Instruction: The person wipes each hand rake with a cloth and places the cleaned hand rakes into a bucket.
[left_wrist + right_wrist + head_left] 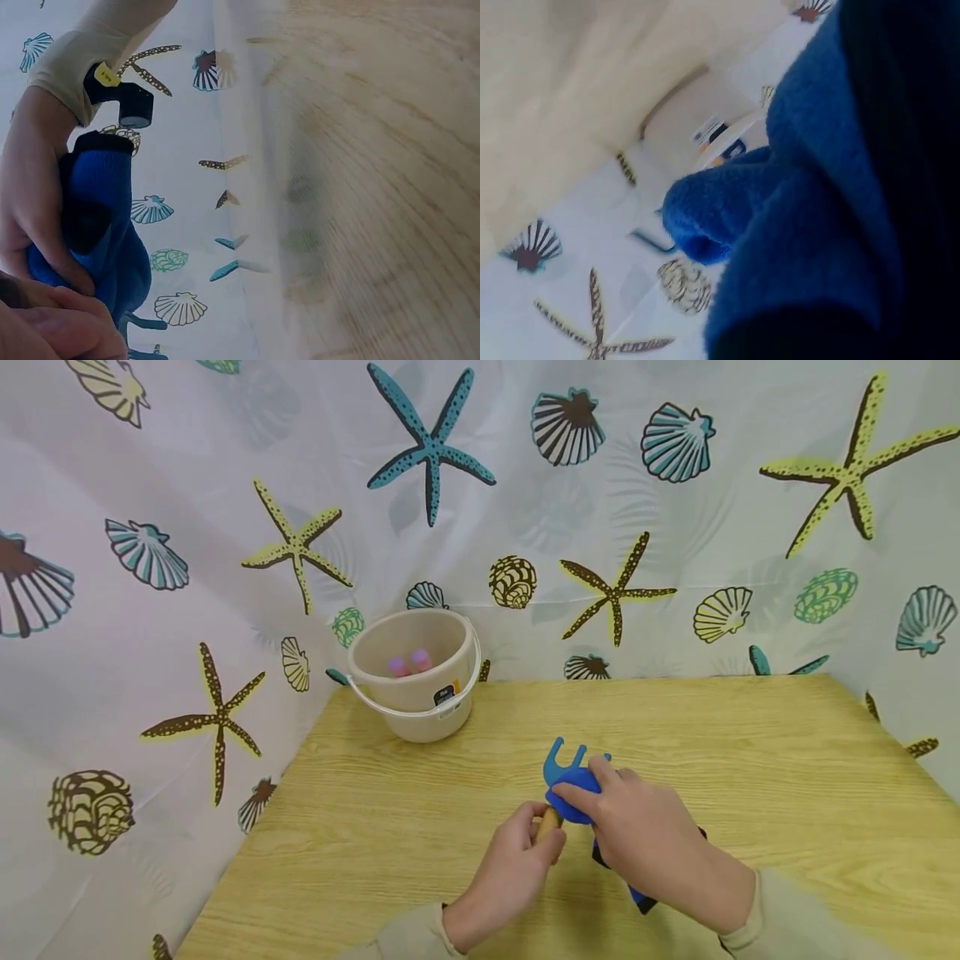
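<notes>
In the head view my left hand (513,868) grips the wooden handle of a small hand rake (553,768), its blue prongs pointing away from me. My right hand (645,827) pinches a blue cloth (573,793) with dark edging against the rake's head, just above the handle. Part of the cloth hangs down below the right palm. From the left wrist, the bunched cloth (112,195) hangs from the right hand (30,195), and two prongs show beneath it. Folds of the cloth (795,247) fill much of the right wrist view, hiding the fingers.
A beige bucket (427,714) with a white handle stands at the back left of the wooden table (712,735). Pink and purple things (409,663) lie inside it. A curtain (480,552) printed with shells and starfish hangs behind and along both sides.
</notes>
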{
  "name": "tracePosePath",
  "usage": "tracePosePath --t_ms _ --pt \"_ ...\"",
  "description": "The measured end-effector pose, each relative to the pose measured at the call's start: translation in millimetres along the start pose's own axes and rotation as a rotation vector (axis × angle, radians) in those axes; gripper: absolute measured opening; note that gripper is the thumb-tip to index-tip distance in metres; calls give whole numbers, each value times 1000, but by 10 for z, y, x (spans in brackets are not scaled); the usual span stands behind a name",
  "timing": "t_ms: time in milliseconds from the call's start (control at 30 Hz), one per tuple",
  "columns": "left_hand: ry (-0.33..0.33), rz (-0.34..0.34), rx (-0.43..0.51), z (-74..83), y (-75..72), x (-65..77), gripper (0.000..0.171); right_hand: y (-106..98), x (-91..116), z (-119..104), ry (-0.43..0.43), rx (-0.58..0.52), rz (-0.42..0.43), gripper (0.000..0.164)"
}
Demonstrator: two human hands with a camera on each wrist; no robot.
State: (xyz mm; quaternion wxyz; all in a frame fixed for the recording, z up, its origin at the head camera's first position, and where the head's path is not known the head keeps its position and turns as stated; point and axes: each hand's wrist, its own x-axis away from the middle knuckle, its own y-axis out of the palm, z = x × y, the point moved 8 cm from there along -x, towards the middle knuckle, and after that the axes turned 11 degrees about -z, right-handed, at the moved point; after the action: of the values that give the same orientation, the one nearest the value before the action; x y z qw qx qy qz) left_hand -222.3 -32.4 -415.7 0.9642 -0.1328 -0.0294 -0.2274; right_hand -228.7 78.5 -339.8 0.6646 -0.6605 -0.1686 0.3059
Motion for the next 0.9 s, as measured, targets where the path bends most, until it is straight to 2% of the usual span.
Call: tracePosePath --t_ms 100,233,333,467,600,667,733,800,900 --pt "16 -3 -35 27 21 47 32 -18 -73 180 58 24 38 48" --pt "34 -3 -64 58 60 91 32 29 -153 423 124 -15 31 41" --pt "32 -1 -72 57 64 96 31 50 -171 364 87 -57 2 42" --pt "33 -12 -74 47 55 81 26 -2 -140 63 -17 -67 7 45" --pt "72 -25 -105 88 62 73 18 -71 -153 -137 -65 -13 23 45" --pt "77 -37 -128 99 78 76 21 -69 -211 -113 -52 17 4 45" --pt "67 -39 -162 101 92 80 27 -37 -290 2 -13 35 -24 42" --pt "54 -47 -183 99 111 85 32 -1 -358 151 29 27 -51 37" --pt "50 -53 -196 103 133 90 31 36 -402 286 58 13 -88 32"
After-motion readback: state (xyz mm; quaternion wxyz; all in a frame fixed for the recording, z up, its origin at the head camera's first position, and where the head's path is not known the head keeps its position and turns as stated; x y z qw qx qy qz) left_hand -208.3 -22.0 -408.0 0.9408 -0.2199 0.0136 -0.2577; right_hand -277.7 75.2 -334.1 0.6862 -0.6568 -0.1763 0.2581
